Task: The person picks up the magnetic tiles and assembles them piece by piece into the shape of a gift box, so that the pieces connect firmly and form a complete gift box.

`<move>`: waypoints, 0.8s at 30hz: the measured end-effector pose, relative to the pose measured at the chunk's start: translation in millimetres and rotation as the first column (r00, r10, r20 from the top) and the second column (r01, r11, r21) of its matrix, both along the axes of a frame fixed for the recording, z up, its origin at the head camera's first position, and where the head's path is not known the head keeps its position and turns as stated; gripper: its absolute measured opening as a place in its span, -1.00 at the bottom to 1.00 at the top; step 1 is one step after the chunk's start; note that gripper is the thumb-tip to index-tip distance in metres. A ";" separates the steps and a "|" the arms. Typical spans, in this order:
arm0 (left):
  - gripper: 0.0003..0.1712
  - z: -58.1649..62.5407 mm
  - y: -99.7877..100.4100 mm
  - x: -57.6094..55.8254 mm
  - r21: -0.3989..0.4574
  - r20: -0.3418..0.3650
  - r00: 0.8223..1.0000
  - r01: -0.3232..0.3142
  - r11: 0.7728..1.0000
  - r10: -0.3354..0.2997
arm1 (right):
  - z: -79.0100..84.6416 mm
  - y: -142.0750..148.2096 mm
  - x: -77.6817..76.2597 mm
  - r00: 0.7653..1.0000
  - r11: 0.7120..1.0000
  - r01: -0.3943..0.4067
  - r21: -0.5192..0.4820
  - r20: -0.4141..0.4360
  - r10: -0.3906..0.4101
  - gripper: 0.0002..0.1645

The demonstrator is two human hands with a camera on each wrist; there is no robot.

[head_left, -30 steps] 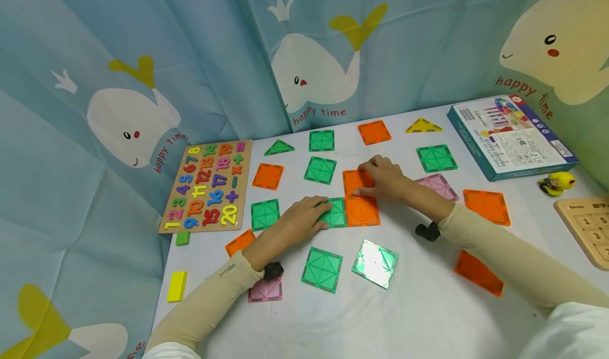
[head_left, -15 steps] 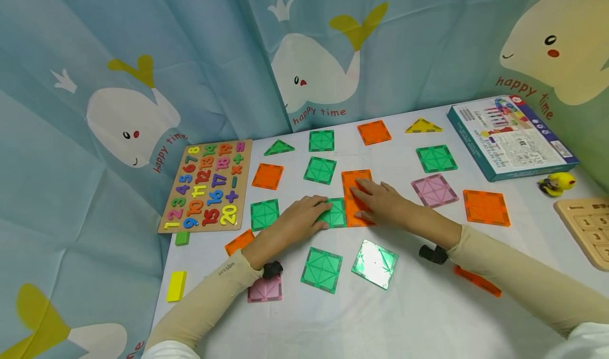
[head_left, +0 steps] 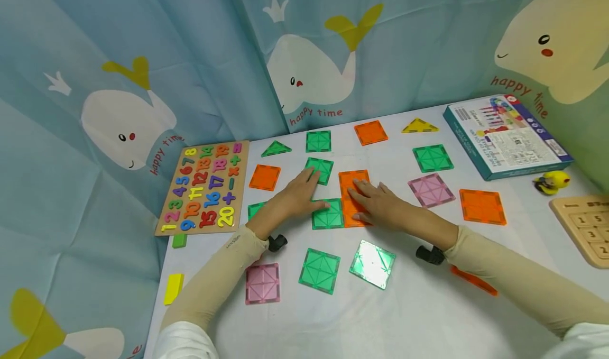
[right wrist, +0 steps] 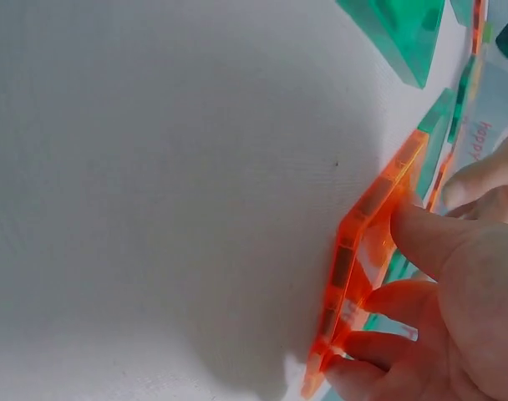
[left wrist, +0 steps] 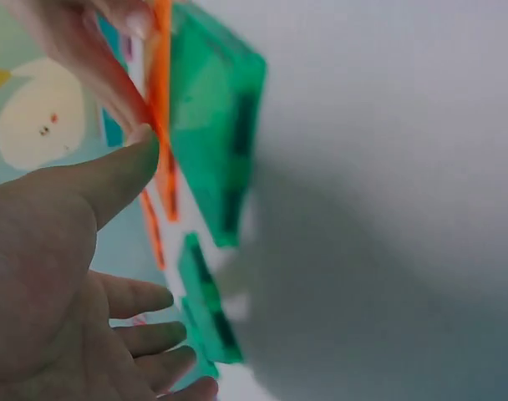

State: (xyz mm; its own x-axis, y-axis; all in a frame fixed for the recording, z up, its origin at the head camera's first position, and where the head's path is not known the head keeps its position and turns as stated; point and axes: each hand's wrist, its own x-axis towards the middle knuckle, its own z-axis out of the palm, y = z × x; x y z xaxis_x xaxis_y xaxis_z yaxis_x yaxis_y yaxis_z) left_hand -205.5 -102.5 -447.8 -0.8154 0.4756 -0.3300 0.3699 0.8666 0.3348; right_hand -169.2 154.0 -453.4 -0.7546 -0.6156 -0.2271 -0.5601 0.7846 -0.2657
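On the table, a green square magnetic tile (head_left: 329,219) lies edge to edge with an orange square tile (head_left: 349,219), and a second orange tile (head_left: 349,177) adjoins that one at the back. My right hand (head_left: 387,208) rests on the two orange tiles, fingers spread; the right wrist view shows its fingertips on an orange tile (right wrist: 350,251). My left hand (head_left: 296,196) has its fingers extended, their tips at another green square tile (head_left: 323,168) farther back. Its thumb is over the joined green tile. In the left wrist view, the left hand (left wrist: 53,251) grips nothing.
Several loose tiles lie around, among them a pink square (head_left: 263,283), a green square (head_left: 320,270) and a yellow triangle (head_left: 420,125). A number board (head_left: 202,190) is at the left. At the right are a box (head_left: 509,137), a yellow figurine (head_left: 552,182) and a wooden board (head_left: 585,232).
My right hand let go of the back orange tile, now against the front one, and came down flat across both. My left hand left the joined green tile, moving back to another green one.
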 end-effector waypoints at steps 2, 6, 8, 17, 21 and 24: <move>0.16 -2.7 -1.1 -3.0 -0.017 0.020 1.000 -0.014 1.000 0.014 | -0.1 -0.6 0.3 1.000 1.000 0.002 -0.004 0.006 -0.002 -0.18; 0.18 -6.8 -0.9 -2.3 -0.043 0.034 0.999 -0.017 0.999 0.018 | 1.3 -0.4 1.1 1.000 1.000 -0.004 -0.006 -0.005 0.004 -0.18; 0.18 -6.6 0.8 0.1 -0.058 0.017 1.000 -0.015 0.998 0.016 | 2.0 -0.3 0.7 1.000 1.000 -0.004 -0.001 -0.013 0.004 -0.18; 0.05 -5.3 17.0 25.8 -0.136 -0.046 0.999 0.006 0.991 -0.013 | 2.2 -0.8 0.6 1.000 1.000 -0.003 0.006 -0.020 0.003 -0.18; -0.02 -6.8 22.9 36.8 -0.145 -0.079 0.996 0.041 0.989 -0.053 | 1.6 -0.6 1.3 1.000 1.000 -0.002 0.000 -0.026 0.002 -0.18; -0.05 -7.4 24.0 40.5 -0.156 -0.110 0.992 0.050 0.986 -0.067 | 1.0 0.5 1.0 1.000 1.000 -0.003 -0.012 -0.017 0.003 -0.18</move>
State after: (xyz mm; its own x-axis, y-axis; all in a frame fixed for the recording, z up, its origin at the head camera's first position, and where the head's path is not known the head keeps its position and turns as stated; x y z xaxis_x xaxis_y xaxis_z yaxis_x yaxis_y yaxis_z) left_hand -165.0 -78.5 -455.1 -0.8243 0.4746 -0.3085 0.4497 0.8801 0.1524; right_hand -168.2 154.5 -452.4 -0.7567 -0.6202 -0.2068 -0.5669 0.7800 -0.2650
